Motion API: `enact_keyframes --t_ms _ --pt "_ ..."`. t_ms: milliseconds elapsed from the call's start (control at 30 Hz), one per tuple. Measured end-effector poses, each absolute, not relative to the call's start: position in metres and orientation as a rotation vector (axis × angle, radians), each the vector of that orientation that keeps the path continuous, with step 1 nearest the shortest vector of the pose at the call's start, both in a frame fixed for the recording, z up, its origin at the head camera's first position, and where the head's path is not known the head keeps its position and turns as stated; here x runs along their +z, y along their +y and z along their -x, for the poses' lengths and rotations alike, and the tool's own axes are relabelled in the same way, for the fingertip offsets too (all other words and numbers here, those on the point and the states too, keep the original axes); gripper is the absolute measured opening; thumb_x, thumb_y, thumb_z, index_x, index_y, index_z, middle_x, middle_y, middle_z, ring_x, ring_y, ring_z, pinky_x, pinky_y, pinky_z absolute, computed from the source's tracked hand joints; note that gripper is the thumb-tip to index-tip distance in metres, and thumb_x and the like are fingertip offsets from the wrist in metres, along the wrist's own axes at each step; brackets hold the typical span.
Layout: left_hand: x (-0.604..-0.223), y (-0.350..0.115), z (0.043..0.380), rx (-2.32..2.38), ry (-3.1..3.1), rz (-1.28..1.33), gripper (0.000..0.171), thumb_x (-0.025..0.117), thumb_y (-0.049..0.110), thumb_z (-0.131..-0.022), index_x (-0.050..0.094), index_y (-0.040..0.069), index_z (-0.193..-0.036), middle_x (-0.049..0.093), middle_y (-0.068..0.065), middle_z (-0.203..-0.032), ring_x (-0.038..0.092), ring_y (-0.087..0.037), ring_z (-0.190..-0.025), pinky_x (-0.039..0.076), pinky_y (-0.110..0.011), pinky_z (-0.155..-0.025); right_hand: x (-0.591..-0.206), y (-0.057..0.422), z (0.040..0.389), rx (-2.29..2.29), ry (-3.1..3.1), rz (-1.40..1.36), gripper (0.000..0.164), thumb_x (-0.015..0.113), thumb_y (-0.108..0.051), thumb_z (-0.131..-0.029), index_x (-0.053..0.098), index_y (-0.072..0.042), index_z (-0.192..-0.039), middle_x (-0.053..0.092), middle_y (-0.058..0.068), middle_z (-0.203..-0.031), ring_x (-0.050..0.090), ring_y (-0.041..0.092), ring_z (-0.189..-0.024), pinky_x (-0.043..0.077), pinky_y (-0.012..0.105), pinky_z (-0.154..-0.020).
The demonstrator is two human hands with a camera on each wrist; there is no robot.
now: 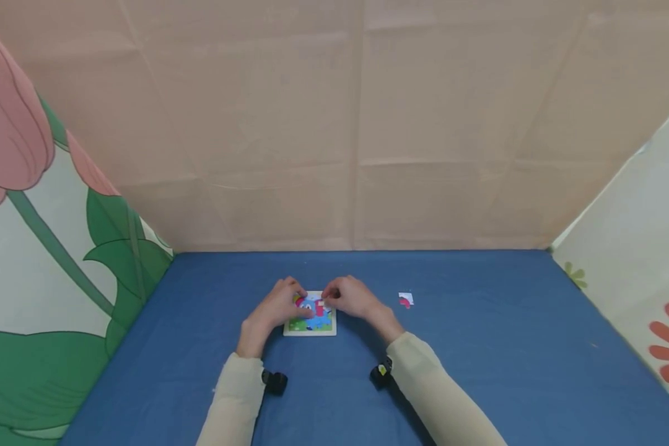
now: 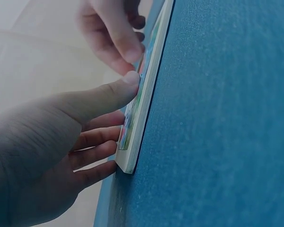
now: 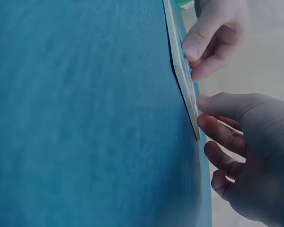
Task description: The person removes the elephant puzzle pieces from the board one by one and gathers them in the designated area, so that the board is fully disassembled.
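Note:
A small square jigsaw puzzle (image 1: 310,323) with a bright blue, red and green picture lies in a pale frame (image 1: 310,333) on the table. My left hand (image 1: 279,303) is at its left side, the thumb resting on the picture and the other fingers, fairly straight, touching the frame's edge. Over the upper right part, my right hand (image 1: 350,296) pinches a small puzzle piece (image 1: 321,303) between thumb and forefinger; fingers hide most of it. Both hands meet close over the puzzle in the left wrist view. A loose white and pink puzzle piece (image 1: 406,299) lies to the right.
A blue cloth (image 1: 479,359) covers the table. Behind it rises a beige wall covering (image 1: 357,155). Printed flower panels stand left (image 1: 44,279) and right (image 1: 635,279). Each wrist wears a small black camera (image 1: 275,383).

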State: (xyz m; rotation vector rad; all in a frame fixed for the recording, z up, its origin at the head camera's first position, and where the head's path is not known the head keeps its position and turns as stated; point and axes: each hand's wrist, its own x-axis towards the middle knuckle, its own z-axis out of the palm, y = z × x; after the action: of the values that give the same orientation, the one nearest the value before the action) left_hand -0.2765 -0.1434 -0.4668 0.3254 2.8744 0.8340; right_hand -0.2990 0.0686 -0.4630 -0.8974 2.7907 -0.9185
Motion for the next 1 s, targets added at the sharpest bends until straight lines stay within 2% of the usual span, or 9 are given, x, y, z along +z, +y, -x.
enact_keyframes --t_ms 200,533,1000 --pt "-0.466 -0.142 0.275 0.837 2.873 -0.318 0.051 0.082 0.04 -0.08 0.07 0.008 -0.118 0.057 -0.006 -0.125 0.048 -0.026 -0.118 0.044 -0.047 -0.103 -0.464 0.063 0.301 -0.908 2.796 0.846 0.011 0.072 -0.015 -0.09 0.076 -0.01 -0.098 0.072 -0.001 -0.086 0.059 0.007 -0.072 0.051 0.028 -0.067" --pt "-0.466 -0.141 0.275 0.826 2.89 -0.329 0.05 0.082 0.039 -0.081 0.071 0.008 -0.117 0.057 -0.006 -0.125 0.047 -0.025 -0.118 0.044 -0.046 -0.103 -0.462 0.056 0.304 -0.861 2.8 0.732 0.009 0.072 -0.018 -0.09 0.077 -0.012 -0.094 0.073 -0.001 -0.088 0.062 0.008 -0.075 0.053 0.031 -0.072" --pt "-0.465 -0.142 0.274 0.858 2.901 -0.267 0.052 0.085 0.039 -0.078 0.07 0.008 -0.117 0.053 -0.008 -0.121 0.046 -0.026 -0.115 0.045 -0.048 -0.1 -0.463 0.05 0.304 -0.714 2.876 0.699 0.007 0.071 -0.024 -0.091 0.074 -0.018 -0.087 0.07 -0.006 -0.082 0.058 0.007 -0.068 0.05 0.029 -0.065"
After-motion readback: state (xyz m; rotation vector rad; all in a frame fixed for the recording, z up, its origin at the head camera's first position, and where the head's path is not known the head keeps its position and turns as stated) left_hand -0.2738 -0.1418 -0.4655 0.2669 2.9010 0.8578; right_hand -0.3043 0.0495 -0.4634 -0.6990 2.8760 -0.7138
